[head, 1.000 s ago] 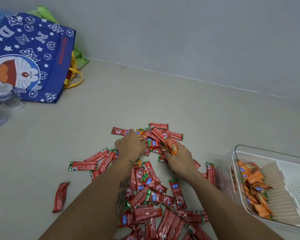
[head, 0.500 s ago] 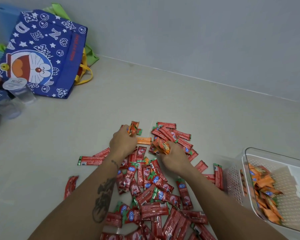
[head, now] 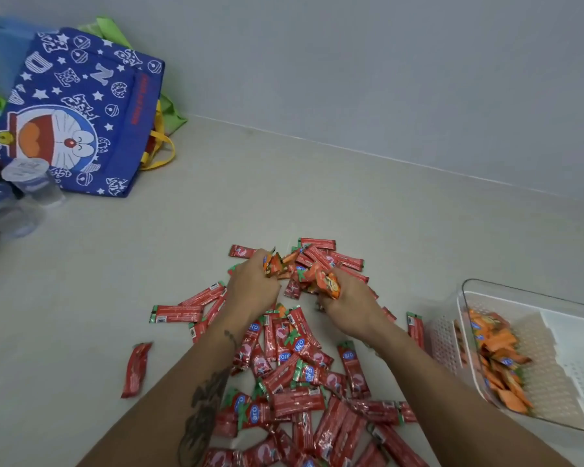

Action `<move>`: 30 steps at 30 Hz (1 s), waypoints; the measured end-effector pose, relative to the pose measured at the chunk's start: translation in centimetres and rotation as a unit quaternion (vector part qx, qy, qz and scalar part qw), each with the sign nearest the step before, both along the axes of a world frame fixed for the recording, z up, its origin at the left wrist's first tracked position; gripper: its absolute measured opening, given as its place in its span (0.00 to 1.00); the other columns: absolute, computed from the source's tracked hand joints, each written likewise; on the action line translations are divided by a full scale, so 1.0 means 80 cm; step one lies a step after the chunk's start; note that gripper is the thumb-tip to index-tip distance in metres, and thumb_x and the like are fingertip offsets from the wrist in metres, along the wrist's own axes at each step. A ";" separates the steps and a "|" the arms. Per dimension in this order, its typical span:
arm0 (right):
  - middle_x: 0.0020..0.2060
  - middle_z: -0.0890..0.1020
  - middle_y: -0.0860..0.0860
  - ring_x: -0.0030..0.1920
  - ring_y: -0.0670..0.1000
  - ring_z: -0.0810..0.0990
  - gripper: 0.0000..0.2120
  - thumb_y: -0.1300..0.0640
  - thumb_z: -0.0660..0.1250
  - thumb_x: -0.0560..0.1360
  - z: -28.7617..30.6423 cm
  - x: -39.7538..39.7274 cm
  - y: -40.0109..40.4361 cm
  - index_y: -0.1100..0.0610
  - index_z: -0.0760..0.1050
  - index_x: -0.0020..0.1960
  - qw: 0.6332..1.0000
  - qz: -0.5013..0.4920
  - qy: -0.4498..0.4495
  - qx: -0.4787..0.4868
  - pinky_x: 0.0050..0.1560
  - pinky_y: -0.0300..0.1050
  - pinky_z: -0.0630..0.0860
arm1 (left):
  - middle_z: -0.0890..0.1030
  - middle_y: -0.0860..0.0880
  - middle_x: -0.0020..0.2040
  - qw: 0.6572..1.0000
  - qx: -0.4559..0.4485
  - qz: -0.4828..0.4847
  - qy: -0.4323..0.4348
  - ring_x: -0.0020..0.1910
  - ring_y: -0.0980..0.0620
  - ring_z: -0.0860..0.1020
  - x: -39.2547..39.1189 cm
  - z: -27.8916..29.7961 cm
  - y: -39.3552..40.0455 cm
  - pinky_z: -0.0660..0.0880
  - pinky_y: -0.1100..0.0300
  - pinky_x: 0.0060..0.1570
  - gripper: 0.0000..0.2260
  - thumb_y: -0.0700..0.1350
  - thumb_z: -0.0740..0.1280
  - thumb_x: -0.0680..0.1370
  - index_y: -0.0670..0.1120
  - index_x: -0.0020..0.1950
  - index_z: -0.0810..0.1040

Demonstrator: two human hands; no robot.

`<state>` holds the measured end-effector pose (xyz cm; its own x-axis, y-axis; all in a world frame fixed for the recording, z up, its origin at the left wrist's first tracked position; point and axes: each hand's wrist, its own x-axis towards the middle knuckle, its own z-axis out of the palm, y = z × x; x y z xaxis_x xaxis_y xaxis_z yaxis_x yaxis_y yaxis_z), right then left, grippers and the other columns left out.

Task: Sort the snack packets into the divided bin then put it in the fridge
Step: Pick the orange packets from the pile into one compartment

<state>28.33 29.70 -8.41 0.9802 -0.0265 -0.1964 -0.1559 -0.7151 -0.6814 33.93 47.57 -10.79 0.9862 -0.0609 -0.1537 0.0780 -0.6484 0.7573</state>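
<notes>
A heap of red snack packets (head: 294, 375) spreads over the pale counter, with a few orange ones mixed in at its far end. My left hand (head: 252, 284) grips a small bunch of orange packets (head: 273, 264) above the heap's far left. My right hand (head: 348, 305) holds another bunch of orange packets (head: 327, 281) beside it. The clear divided bin (head: 466, 298) stands at the right, and its near-left compartment holds several orange packets (head: 499, 362). The bin's other compartment looks bare.
A blue cartoon tote bag (head: 81, 109) with yellow handles leans against the wall at the back left, green bags behind it. Sealed water cups (head: 31, 178) stand at the left edge. One stray red packet (head: 136, 369) lies left of the heap. The grey wall runs behind the counter.
Both hands have stayed over the far end of the heap and gathered orange packets into their grips. The view has shifted, so the bag and the bin sit lower and further right.
</notes>
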 end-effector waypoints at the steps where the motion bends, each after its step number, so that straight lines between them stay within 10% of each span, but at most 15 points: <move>1: 0.44 0.79 0.44 0.43 0.47 0.78 0.07 0.58 0.68 0.77 0.010 -0.008 -0.007 0.49 0.73 0.52 1.000 -0.014 -0.019 0.001 0.39 0.42 0.71 | 0.80 0.49 0.37 1.000 -0.019 -0.002 -0.002 0.33 0.48 0.78 -0.011 0.005 -0.005 0.75 0.52 0.32 0.07 0.38 0.64 0.75 0.50 0.49 0.74; 8: 0.40 0.82 0.46 0.39 0.47 0.78 0.09 0.62 0.68 0.74 0.084 -0.092 -0.073 0.48 0.75 0.47 0.988 -0.101 -0.114 -0.009 0.38 0.47 0.72 | 0.81 0.49 0.43 0.996 -0.077 -0.027 -0.030 0.29 0.55 0.72 -0.086 0.042 -0.060 0.67 0.64 0.24 0.11 0.40 0.64 0.77 0.48 0.59 0.77; 13: 0.40 0.82 0.46 0.41 0.49 0.80 0.10 0.62 0.65 0.74 0.105 -0.161 -0.130 0.46 0.75 0.45 0.975 -0.184 -0.124 -0.023 0.40 0.47 0.73 | 0.76 0.46 0.53 0.995 0.006 -0.080 -0.057 0.55 0.41 0.74 -0.131 0.058 -0.100 0.75 0.46 0.55 0.20 0.46 0.63 0.71 0.53 0.64 0.74; 18: 0.39 0.79 0.46 0.43 0.53 0.77 0.08 0.61 0.66 0.71 0.102 -0.200 -0.174 0.49 0.74 0.47 0.968 -0.224 -0.062 -0.100 0.44 0.48 0.74 | 0.75 0.49 0.36 0.981 -0.062 -0.156 -0.096 0.35 0.46 0.72 -0.173 0.082 -0.134 0.63 0.55 0.30 0.07 0.37 0.63 0.74 0.48 0.42 0.68; 30: 0.61 0.73 0.52 0.61 0.56 0.72 0.26 0.49 0.68 0.70 0.102 -0.217 -0.184 0.48 0.69 0.68 0.963 -0.205 -0.059 -0.162 0.62 0.55 0.72 | 0.73 0.46 0.34 0.974 -0.079 -0.186 -0.103 0.30 0.50 0.67 -0.197 0.115 -0.172 0.63 0.56 0.29 0.09 0.34 0.62 0.74 0.47 0.39 0.68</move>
